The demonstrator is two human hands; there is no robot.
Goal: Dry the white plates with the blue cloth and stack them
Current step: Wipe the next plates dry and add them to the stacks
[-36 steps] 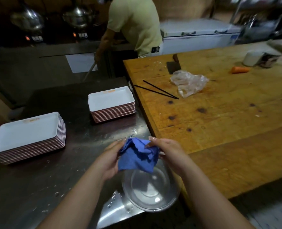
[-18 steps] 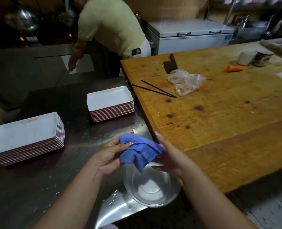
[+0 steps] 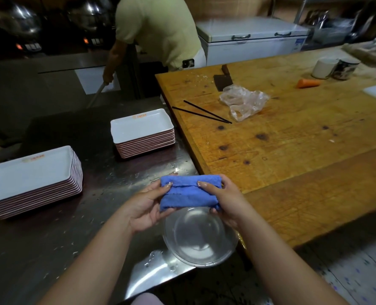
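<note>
Both hands (image 3: 147, 208) grip folded blue cloth (image 3: 190, 193) w/ thumbs.

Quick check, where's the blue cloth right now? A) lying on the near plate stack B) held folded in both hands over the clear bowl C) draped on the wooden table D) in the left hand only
B: the left hand and right hand both pinch the folded cloth, above the bowl.

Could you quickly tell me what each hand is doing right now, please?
Left hand: holding the cloth.
Right hand: holding the cloth too.
</note>
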